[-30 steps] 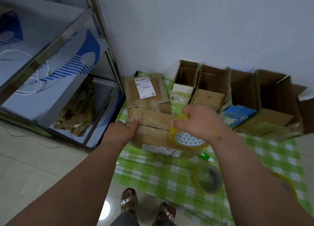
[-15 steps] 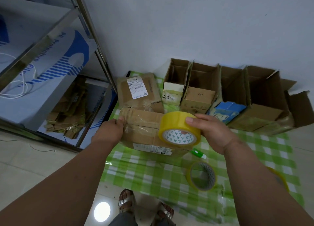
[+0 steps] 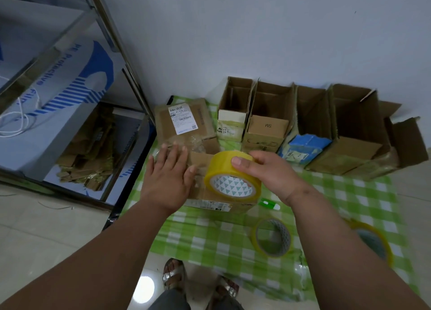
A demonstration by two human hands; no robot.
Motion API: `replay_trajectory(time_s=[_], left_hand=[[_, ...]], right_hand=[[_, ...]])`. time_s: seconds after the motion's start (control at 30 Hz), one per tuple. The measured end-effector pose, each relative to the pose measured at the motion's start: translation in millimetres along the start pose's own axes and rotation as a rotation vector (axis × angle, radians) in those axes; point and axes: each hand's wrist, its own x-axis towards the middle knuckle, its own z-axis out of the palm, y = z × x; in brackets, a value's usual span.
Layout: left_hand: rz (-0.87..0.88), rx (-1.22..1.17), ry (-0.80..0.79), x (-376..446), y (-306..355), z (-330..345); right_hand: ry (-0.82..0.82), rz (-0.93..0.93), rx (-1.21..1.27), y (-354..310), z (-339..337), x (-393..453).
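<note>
Left hand (image 3: pixel 168 179) lies flat, fingers straight, on the cardboard box (image 3: pixel 200 161) on the green checked cloth (image 3: pixel 210 235); right hand (image 3: pixel 268 172) grips the yellow tape roll (image 3: pixel 219 167) just over its right end. Labelled parcel (image 3: pixel 184 120) sits right behind, open boxes (image 3: pixel 268 113) line the wall, spare roll (image 3: pixel 271 237) lies nearer

Dim, cool, even light is falling from overhead, leaving only faint shadows beside the cardboard boxes (image 3: pixel 349 127). A round white glare is shining on the floor tile (image 3: pixel 144 288). The wide lens is bowing the metal rack (image 3: pixel 114 43). The spare tape roll (image 3: pixel 373 239) at the right edge is blurring, while the held yellow tape roll (image 3: pixel 224 165) is showing sharp.
</note>
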Motion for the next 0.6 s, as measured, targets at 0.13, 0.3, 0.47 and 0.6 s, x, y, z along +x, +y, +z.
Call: replay_trajectory(time_s=[0.13,0.3,0.47,0.6], left_hand=[[-0.012,0.035,-0.023,5,-1,-1],[-0.037,0.041,-0.033,3,0,0],[-0.047,0.030,-0.039,2,2,-1],[-0.049,0.030,-0.037,2,0,1]], right_hand=[[0.022,-0.062,-0.043,-6,-5,-3],[0.130,-0.100,-0.043,-1,-25,-6],[0.133,-0.105,-0.176,0,-50,-11],[0.097,-0.110,-0.298,-2,-57,-13]])
